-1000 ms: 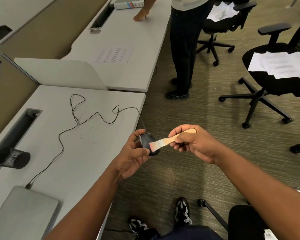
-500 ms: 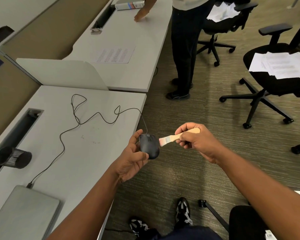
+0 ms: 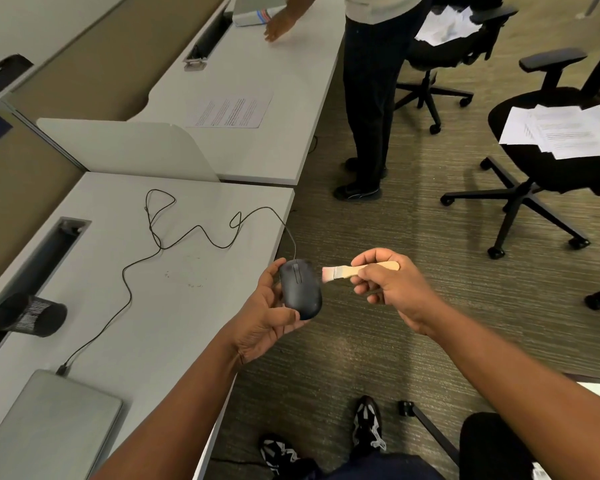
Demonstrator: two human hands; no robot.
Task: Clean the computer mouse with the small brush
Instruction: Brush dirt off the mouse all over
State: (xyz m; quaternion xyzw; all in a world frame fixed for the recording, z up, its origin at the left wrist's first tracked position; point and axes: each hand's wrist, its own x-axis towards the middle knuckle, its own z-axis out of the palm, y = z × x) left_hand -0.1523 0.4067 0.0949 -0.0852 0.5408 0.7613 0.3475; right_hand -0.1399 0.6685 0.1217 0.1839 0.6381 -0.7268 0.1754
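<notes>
My left hand holds a black wired computer mouse top side up, just past the desk's front edge and above the carpet. Its thin black cable runs back in loops across the grey desk to a closed laptop. In my right hand is a small brush with a pale wooden handle, gripped by the fingers. The pinkish bristles point left and sit at the mouse's upper right edge; I cannot tell if they touch it.
A black mesh cup lies on its side at the desk's left edge. Another person stands by the far desk, one hand on it. Two black office chairs with papers stand on the carpet to the right.
The brush has drawn back to the right, off the mouse's face to its right edge. My left hand has turned the mouse so its top and scroll wheel show.
</notes>
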